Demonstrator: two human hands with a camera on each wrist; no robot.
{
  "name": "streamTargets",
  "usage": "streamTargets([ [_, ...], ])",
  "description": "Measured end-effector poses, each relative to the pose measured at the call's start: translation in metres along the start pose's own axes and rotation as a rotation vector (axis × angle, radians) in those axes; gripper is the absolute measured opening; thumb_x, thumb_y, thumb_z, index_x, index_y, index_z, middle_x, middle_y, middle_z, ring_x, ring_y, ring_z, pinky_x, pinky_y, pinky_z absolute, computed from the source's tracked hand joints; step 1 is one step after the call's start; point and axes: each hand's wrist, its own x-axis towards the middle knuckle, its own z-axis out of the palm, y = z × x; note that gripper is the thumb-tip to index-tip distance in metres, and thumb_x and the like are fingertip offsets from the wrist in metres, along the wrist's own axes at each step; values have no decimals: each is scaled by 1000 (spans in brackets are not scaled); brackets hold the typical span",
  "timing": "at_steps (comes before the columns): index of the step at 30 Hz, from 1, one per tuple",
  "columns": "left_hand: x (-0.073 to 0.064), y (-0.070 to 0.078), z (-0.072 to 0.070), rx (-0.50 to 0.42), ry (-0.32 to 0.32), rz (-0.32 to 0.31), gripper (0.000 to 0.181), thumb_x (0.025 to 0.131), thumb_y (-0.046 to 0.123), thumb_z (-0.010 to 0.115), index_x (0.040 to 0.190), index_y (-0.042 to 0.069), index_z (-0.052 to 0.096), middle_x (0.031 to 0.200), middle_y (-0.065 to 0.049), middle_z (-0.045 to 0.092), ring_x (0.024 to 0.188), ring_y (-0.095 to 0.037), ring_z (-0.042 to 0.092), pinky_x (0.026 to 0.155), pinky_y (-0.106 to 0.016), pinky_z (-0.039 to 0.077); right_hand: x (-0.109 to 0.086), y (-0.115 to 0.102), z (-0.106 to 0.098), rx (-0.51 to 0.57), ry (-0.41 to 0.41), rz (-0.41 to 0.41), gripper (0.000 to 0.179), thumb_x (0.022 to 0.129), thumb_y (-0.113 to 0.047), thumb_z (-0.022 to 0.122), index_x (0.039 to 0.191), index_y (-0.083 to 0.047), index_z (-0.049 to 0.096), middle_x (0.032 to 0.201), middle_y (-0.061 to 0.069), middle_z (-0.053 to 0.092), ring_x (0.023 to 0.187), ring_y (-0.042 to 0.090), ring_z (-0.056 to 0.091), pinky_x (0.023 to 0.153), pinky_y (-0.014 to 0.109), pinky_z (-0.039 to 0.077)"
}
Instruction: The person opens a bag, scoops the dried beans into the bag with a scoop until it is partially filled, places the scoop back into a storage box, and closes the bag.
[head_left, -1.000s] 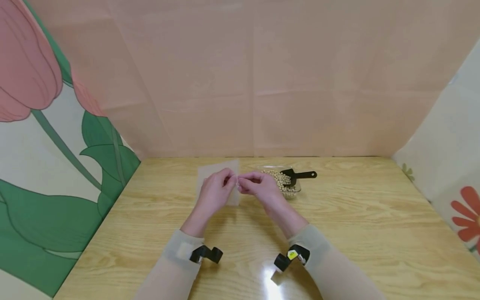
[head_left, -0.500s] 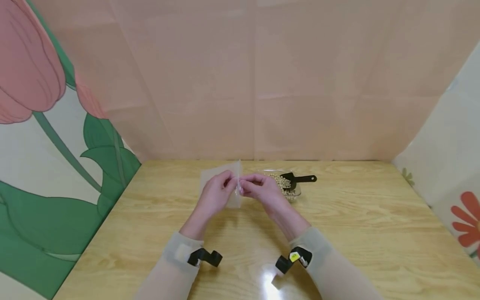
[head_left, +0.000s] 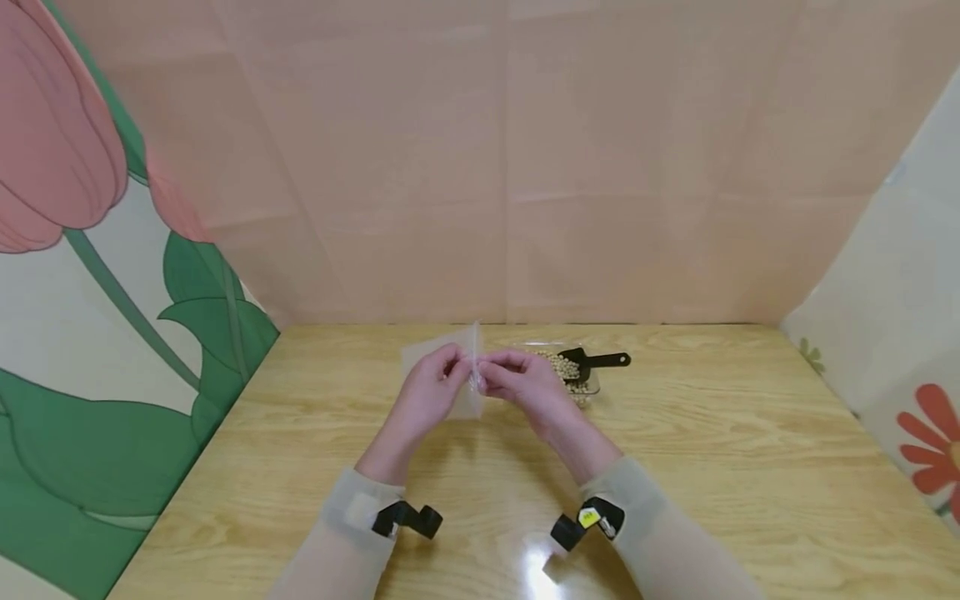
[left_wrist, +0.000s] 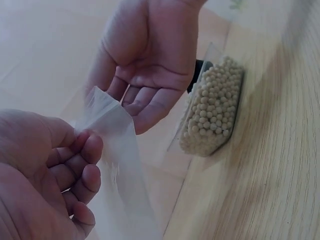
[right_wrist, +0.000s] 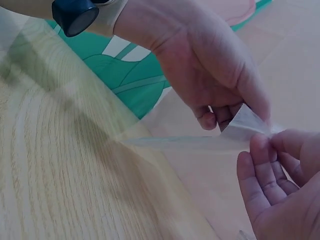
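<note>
A translucent plastic bag (left_wrist: 125, 175) hangs flat, its top edge standing upright between both hands in the head view. My left hand (head_left: 431, 382) pinches that edge between thumb and index finger, its other fingers curled loosely in the left wrist view. Facing it, my right hand (head_left: 531, 385) pinches the same edge from the other side, fingertips close to the left ones. In the right wrist view the bag's corner flap (right_wrist: 243, 122) folds up between the hands. Part of the bag is hidden behind the left hand.
Just behind the right hand stands a clear box (head_left: 597, 388) filled with round, pale beans or beads (head_left: 558, 364). A black scoop (head_left: 609, 360) rests in it, handle pointing right. The wooden table (head_left: 712, 467) meets a pink backdrop (head_left: 645, 208) at its far edge.
The bag's edge has turned slightly and shows more plainly between the fingertips. Both hands stay close together in nearly the same place; the head view has shifted a little.
</note>
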Motion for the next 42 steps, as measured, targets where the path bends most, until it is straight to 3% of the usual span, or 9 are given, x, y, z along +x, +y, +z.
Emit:
streamTargets([
  [14, 1, 1, 1, 120, 8, 33, 17, 114, 23, 62, 100, 14, 65, 87, 0, 61, 73, -18, 53, 66, -34, 45, -1, -3, 0, -68, 34, -3, 19, 101, -11, 82, 117, -2, 80, 113, 14, 78, 98, 23, 75, 98, 40, 61],
  [20, 1, 1, 2, 172, 38, 45, 19, 113, 21, 62, 95, 15, 65, 83, 1, 61, 71, -17, 52, 64, -32, 44, -4, -3, 1, -83, 49, -17, 18, 101, -8, 80, 117, 0, 78, 112, 15, 77, 95, 23, 75, 95, 39, 62],
  [28, 2, -1, -3, 208, 81, 64, 20, 112, 18, 62, 92, 15, 64, 80, 1, 61, 71, -18, 54, 67, -36, 46, -3, -4, 4, -108, 86, -27, 17, 102, -7, 78, 117, 2, 74, 105, 12, 73, 88, 21, 75, 90, 37, 63],
  [42, 4, 6, -10, 253, 66, 56, 21, 111, 19, 60, 91, 14, 64, 93, 0, 69, 82, -21, 61, 76, -41, 52, -5, -8, 4, -97, 145, -32, 16, 102, -3, 72, 117, 0, 68, 96, 9, 69, 75, 20, 72, 82, 37, 64],
])
